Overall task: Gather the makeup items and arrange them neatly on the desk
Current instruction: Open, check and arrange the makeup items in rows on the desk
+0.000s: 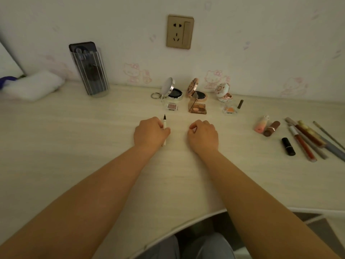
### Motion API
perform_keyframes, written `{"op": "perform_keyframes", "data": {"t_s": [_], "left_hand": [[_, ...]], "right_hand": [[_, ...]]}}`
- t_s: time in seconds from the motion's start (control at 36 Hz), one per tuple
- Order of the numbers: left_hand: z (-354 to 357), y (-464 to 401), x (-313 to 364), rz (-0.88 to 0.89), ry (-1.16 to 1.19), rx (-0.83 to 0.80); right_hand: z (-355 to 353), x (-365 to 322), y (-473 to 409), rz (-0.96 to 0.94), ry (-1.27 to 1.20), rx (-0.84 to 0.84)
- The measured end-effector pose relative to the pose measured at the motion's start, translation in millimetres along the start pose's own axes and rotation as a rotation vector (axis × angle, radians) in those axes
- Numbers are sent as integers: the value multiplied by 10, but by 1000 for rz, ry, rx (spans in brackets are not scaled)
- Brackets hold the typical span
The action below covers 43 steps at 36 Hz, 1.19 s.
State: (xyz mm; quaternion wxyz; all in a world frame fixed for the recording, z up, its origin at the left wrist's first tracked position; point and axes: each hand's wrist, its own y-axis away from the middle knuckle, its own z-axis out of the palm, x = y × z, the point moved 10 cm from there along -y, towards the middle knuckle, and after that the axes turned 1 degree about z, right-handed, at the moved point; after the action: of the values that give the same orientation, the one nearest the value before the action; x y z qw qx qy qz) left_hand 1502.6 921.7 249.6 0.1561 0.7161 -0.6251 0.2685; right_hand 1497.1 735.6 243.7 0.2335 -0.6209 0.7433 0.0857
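My left hand grips an uncapped eyeliner pen just before the eyeshadow palette; my right hand curls, contents hidden. Next I'd cap it.

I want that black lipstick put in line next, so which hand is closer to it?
Right. The right hand lies mid-desk, left of the black lipstick; the left hand, holding an eyeliner pen, is farther left.
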Motion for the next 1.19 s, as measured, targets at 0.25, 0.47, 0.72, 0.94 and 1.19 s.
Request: {"op": "perform_keyframes", "data": {"t_s": [0.25,0.47,0.72,0.94,1.19], "left_hand": [[94,-72,71,48,-185,29],[132,-109,76,36,-221,30],[86,-53,47,-3,-113,44],[-33,42,364,72,-24,110],[418,364,1465,319,61,-13]], "right_hand": [[-9,-20,11,-22,45,25],[-19,-14,18,-23,16,22],[-42,33,41,0,-86,13],[-220,297,142,96,-448,29],[-791,1000,206,168,-347,207]]}}
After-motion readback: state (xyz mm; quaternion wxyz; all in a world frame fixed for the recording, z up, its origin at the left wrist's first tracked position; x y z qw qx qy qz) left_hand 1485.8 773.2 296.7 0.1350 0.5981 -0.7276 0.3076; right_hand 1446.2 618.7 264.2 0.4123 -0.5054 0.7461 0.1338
